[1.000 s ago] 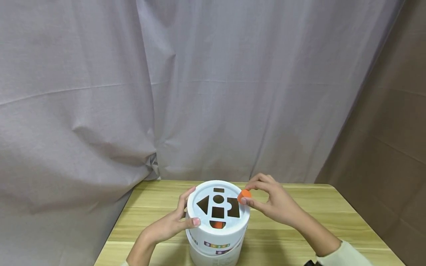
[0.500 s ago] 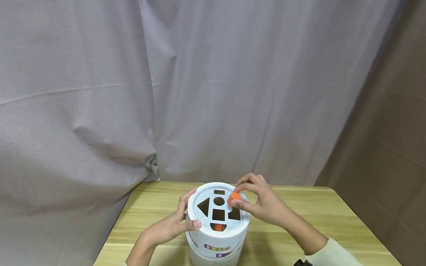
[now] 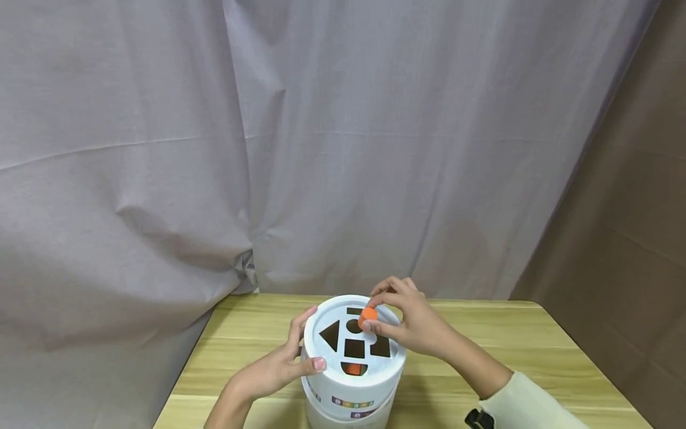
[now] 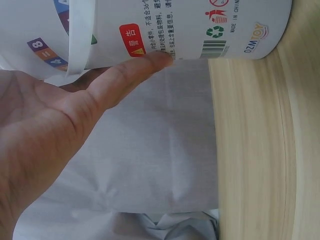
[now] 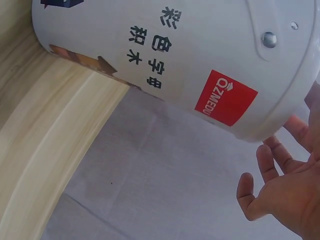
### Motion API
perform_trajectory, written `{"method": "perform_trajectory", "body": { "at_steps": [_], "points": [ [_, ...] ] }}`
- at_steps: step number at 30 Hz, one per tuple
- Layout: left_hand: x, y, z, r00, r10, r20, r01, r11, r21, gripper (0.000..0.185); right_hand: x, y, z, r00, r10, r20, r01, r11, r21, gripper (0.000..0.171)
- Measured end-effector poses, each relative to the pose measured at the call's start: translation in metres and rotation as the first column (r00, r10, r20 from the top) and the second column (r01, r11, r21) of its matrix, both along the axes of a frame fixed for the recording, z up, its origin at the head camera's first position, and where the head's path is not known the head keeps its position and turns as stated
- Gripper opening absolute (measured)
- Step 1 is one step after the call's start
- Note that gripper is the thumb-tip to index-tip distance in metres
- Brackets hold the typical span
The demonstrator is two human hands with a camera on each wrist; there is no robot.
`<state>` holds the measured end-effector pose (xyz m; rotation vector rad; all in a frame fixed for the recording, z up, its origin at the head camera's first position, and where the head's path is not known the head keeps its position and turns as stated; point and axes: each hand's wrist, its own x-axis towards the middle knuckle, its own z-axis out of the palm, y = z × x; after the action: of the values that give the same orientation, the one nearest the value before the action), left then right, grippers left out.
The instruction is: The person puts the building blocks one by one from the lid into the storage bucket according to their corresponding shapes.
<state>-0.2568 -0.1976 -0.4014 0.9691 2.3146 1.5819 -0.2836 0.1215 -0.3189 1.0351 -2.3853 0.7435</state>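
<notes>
A white toy bucket [image 3: 343,418] stands at the table's front, topped by a white lid [image 3: 331,313] with shaped holes. My left hand [image 3: 273,370] rests against the bucket's left side, its thumb on the lid's rim. The left wrist view shows fingers lying fairly straight along the printed wall. Between thumb and index finger, my right hand [image 3: 418,320] pinches an orange cylinder block [image 3: 368,316] over the lid, beside the round hole and partly covering it. Whether the block touches the lid I cannot tell. Through the front hole, another orange piece [image 3: 352,369] shows inside.
The bucket stands on a light wooden table [image 3: 471,375]. A grey curtain [image 3: 343,149] hangs behind the table's back edge, and brown cloth [image 3: 616,238] hangs on the right. A metal rivet [image 5: 269,39] sits on the bucket's side in the right wrist view.
My right hand has moved left with the orange cylinder block, from the lid's right rim to beside the round hole. The left hand stays on the bucket, which has shifted only slightly.
</notes>
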Motion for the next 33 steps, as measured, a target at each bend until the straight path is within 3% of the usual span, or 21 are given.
{"method": "perform_trajectory", "body": {
  "at_steps": [6, 19, 33],
  "points": [
    [-0.002, 0.008, -0.001, 0.999, -0.029, 0.021, 0.028, 1.0, 0.007, 0.103, 0.0, -0.003, 0.0, 1.0, 0.004, -0.002, -0.004, 1.0, 0.006, 0.021],
    [-0.001, 0.004, -0.003, 1.0, -0.005, -0.004, 0.005, 1.0, -0.015, 0.104, -0.001, -0.011, -0.005, 1.0, 0.003, 0.019, -0.004, 0.999, 0.05, 0.02],
    [-0.007, 0.001, -0.006, 0.999, -0.005, 0.042, 0.005, 1.0, -0.007, 0.103, -0.006, -0.016, -0.006, 0.998, -0.03, 0.047, 0.025, 0.995, 0.093, 0.019]
  ]
}}
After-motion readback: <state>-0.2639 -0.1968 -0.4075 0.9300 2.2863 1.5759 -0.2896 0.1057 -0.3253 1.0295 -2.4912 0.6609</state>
